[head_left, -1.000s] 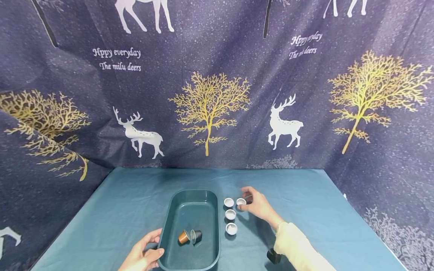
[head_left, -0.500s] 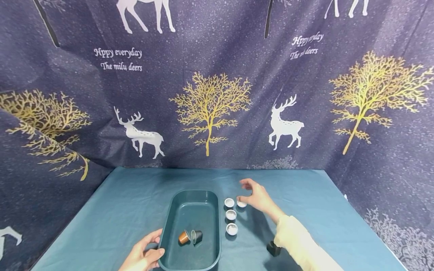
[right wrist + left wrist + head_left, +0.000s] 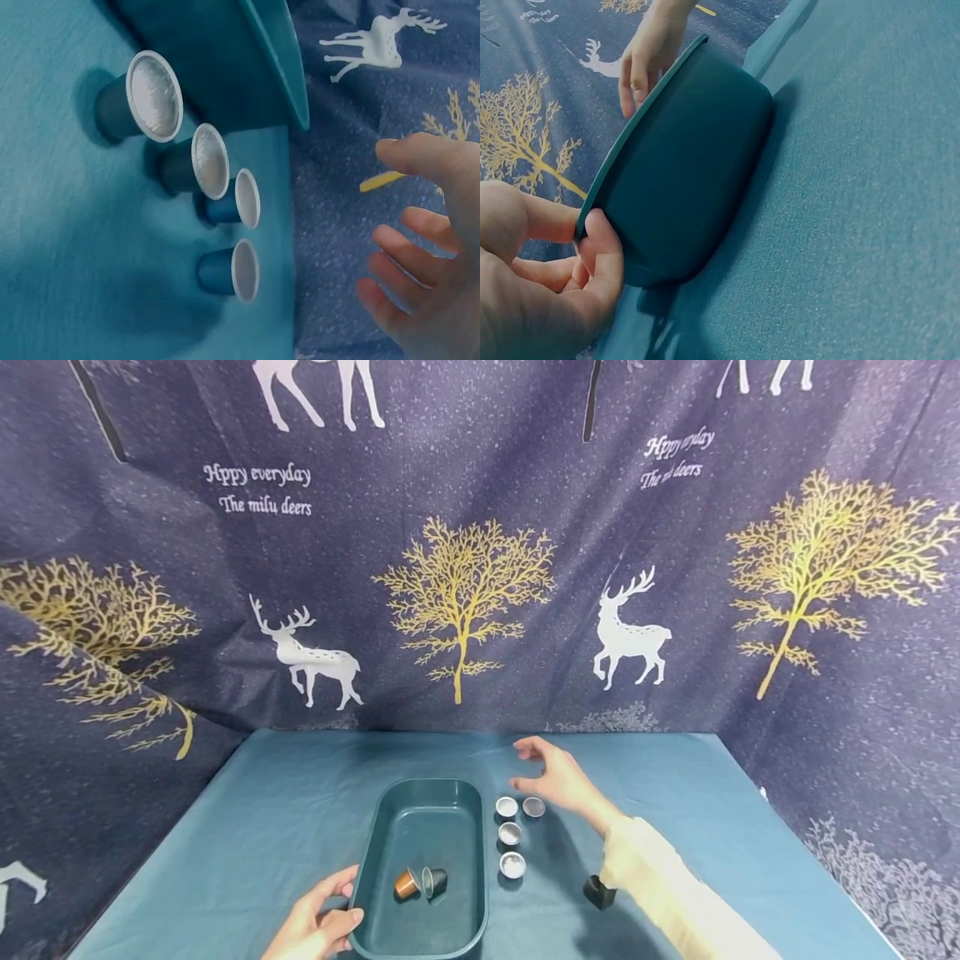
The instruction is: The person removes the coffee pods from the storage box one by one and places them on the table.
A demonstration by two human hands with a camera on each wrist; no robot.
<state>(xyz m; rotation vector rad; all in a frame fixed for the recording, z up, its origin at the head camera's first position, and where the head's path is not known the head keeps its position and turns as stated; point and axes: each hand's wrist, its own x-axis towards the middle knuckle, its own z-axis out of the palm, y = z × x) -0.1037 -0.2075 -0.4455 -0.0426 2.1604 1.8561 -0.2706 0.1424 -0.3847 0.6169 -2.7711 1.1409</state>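
My left hand [image 3: 315, 917] pinches the left rim of a dark green rectangular tray [image 3: 435, 831], the thumb on one side and fingers on the other. Inside the tray lie a copper-coloured coffee capsule [image 3: 406, 885] and a black coffee capsule [image 3: 438, 882], tipped on their sides. Several coffee capsules stand foil side up right of the tray, among them a front capsule [image 3: 512, 865] and a back right capsule [image 3: 533, 807]. Over the far end of this group hovers my right hand [image 3: 558, 781], fingers loosely bent and apart from thumb, holding nothing. In the right wrist view, the capsules' sides [image 3: 217, 270] look dark or blue.
A blue-green cloth [image 3: 675, 827] covers the table. Behind it hangs a dark purple curtain [image 3: 480, 468] printed with deer and trees. A small black object [image 3: 599, 892] shows beside the right sleeve [image 3: 667, 893].
My right hand has left the back right capsule, which stays standing, and has moved up and slightly left. The left hand and tray stay put.
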